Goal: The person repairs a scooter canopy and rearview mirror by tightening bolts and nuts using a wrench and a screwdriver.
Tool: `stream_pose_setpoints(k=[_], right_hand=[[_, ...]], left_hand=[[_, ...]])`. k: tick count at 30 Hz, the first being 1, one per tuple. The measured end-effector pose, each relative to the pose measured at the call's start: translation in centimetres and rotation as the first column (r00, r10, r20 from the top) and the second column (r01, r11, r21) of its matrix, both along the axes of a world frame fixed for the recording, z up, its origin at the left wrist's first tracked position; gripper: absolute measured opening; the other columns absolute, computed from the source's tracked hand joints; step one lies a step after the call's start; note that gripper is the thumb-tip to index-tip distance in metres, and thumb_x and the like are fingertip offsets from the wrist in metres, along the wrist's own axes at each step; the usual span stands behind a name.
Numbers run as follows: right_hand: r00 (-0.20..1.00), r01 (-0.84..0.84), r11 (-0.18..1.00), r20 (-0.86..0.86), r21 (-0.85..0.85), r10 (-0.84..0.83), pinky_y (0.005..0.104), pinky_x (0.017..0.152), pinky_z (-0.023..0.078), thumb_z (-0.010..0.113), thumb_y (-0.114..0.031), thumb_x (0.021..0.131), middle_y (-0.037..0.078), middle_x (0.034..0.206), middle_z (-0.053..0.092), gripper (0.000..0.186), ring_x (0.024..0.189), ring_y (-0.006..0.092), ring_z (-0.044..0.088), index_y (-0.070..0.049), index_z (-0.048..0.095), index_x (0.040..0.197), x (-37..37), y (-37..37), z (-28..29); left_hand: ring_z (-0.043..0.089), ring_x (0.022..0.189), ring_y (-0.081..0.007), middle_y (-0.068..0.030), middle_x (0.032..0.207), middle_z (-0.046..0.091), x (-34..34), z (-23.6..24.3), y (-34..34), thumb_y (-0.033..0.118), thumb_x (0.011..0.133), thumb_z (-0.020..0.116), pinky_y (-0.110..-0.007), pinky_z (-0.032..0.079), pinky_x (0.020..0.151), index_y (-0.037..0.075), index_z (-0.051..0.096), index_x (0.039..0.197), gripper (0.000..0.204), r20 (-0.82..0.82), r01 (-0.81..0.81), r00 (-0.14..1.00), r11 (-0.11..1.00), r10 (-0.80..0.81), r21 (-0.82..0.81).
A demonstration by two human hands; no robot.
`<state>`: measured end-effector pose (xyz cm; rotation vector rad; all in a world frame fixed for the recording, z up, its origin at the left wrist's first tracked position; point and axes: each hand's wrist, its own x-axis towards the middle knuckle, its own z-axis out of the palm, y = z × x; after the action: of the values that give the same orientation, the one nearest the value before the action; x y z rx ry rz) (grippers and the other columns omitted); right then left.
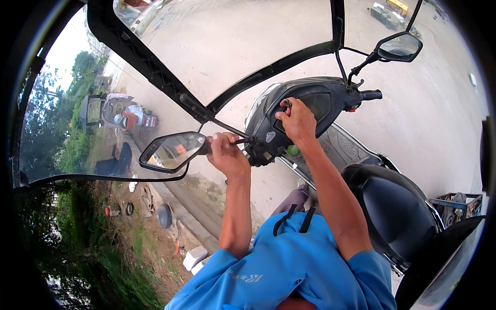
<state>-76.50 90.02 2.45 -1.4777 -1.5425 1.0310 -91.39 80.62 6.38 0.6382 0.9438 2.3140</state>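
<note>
I stand over a black scooter (310, 98) that leans across the view. My left hand (227, 154) is closed around its left handlebar grip (247, 140), just right of the left mirror (173, 151). My right hand (295, 121) rests on the dash panel (319, 103), its thumb and fingers pinched on a small metal key-like part (287, 103). Below that hand sits a green button (293, 150). Both forearms reach up from my blue shirt (289, 263).
A black canopy frame (155, 67) arches over the scooter. The right mirror (399, 47) and right grip (371, 95) stick out at upper right. The black seat (392, 206) is at right, a crate (457, 204) beyond it. A parked vehicle (121, 113), curb, litter and grass lie left.
</note>
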Motion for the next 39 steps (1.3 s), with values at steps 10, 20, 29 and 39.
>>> stream_pose_setpoints(k=[10, 20, 29, 39], right_hand=[[0.997, -0.079, 0.995, 0.029, 0.056, 0.077, 0.0416, 0.077, 0.051, 0.076, -0.022, 0.078, 0.01, 0.093, 0.065, 0.031, 0.088, 0.0308, 0.065, -0.007, 0.065, 0.103, 1.3, 0.9, -0.7], [0.884, -0.08, 0.995, -0.465, -0.056, 0.045, 0.0245, 0.068, 0.048, 0.078, -0.012, 0.073, 0.001, 0.071, 0.06, 0.026, 0.07, 0.009, 0.058, 0.001, 0.07, 0.094, 2.8, 2.4, -3.6], [0.903, -0.002, 0.996, -0.428, -0.093, -0.039, 0.0256, 0.067, 0.048, 0.074, -0.009, 0.073, 0.001, 0.071, 0.06, 0.02, 0.067, 0.01, 0.056, 0.0, 0.069, 0.09, 2.2, 1.9, -2.5], [0.906, 0.062, 0.993, -0.412, -0.097, -0.097, 0.0255, 0.065, 0.048, 0.076, -0.007, 0.07, 0.001, 0.07, 0.062, 0.017, 0.065, 0.0091, 0.057, 0.0, 0.069, 0.084, 1.8, 2.0, -2.1]], left_hand=[[0.056, 0.126, -0.0339, -0.0153, 0.126, 0.063, 2.3, 1.9, -5.7, 0.013, 0.087, 0.066, -0.042, 0.041, 0.107, 0.005, 0.054, 0.124, 0.04, -0.925, 0.082, -0.023, 0.922, -0.379, -0.379], [0.066, 0.067, -0.0377, -0.0171, 0.072, 0.068, 4.3, 6.0, 6.6, 0.031, 0.092, 0.062, -0.045, 0.049, 0.062, 0.001, 0.066, 0.101, 0.031, -0.699, -0.486, -0.213, 0.695, -0.682, -0.53], [0.038, 0.044, -0.0081, -0.0042, 0.057, 0.057, -1.5, 5.0, 7.2, 0.021, 0.097, 0.053, -0.027, 0.028, 0.045, 0.003, 0.058, 0.102, 0.02, -0.566, -0.111, 0.521, 0.606, -0.639, -0.787], [0.037, 0.04, -0.0053, -0.0121, 0.076, 0.068, -2.1, 3.9, 2.9, 0.015, 0.096, 0.061, -0.021, 0.027, 0.037, 0.009, 0.052, 0.096, 0.01, -0.25, 0.13, 0.896, 0.755, -0.367, -0.642]])
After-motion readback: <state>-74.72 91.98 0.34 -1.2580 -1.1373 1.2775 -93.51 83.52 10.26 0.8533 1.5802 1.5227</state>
